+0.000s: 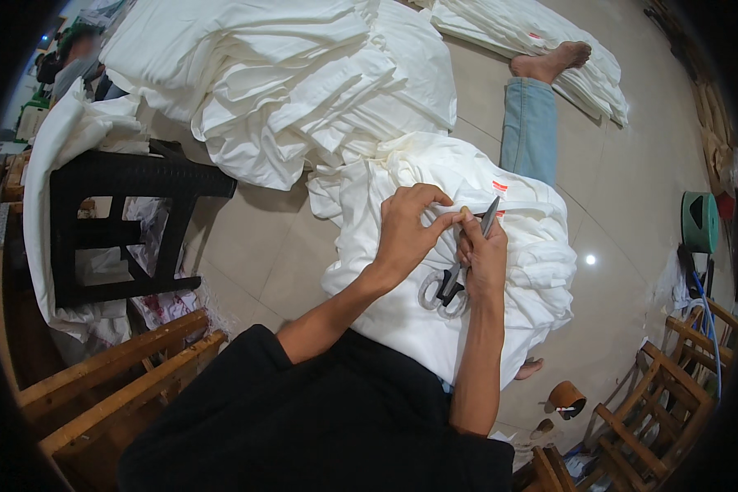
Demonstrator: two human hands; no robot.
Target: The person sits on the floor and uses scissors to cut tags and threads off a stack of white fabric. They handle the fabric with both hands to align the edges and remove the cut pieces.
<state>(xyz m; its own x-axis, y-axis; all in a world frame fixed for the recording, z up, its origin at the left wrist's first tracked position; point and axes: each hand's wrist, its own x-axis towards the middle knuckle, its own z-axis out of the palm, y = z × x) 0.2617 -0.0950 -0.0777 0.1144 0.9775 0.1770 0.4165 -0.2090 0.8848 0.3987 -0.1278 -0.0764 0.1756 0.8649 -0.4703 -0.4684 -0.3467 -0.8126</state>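
A white garment (402, 307) lies bunched over my lap, with a red-and-white label (500, 189) on its band. My left hand (410, 225) pinches the garment's edge between thumb and fingers. Close beside it, my right hand (485, 254) has scissors (489, 216) tucked in it, blades pointing up and away, the dark and clear handle loops hanging below the palm. The thumb and fingertips of that hand meet the cloth next to my left fingertips. A tiny yellowish spot shows there; whether it is a nail or something held, I cannot make out.
A large heap of white cloth (279, 90) lies ahead, another white stack (590, 86) under my outstretched foot. At the left stands a black plastic stool (139, 221) draped with white cloth. Wooden frames (123, 369) border the lower left. A small brown pot (567, 397) sits right.
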